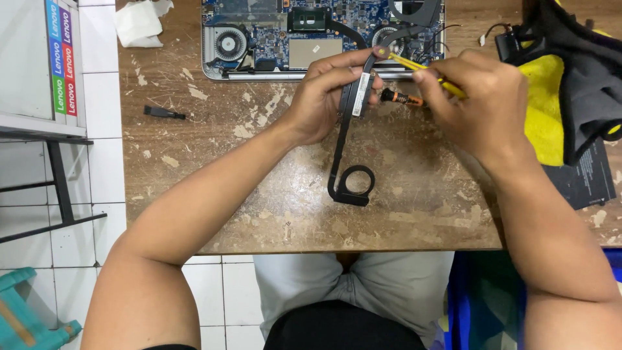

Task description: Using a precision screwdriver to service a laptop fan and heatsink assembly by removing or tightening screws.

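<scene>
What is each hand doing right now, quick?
Left hand: closed on the black heat pipe assembly.
Right hand: closed on a yellow tool.

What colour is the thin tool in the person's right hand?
Yellow. The thin tool shows best in the head view, pinched in the right hand.

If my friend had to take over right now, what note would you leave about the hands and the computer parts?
Left hand: holds the black heat pipe part up off the table, gripping near its top; its ring end hangs low over the wooden table.
Right hand: holds a thin yellow tool, tip at the part's top end.
Opened laptop: at the table's far edge, board and fans bare.
An orange-and-black screwdriver lies between the hands.
Done: the part is out of the laptop.
Left: the laptop is open and the part is not back in it.
</scene>
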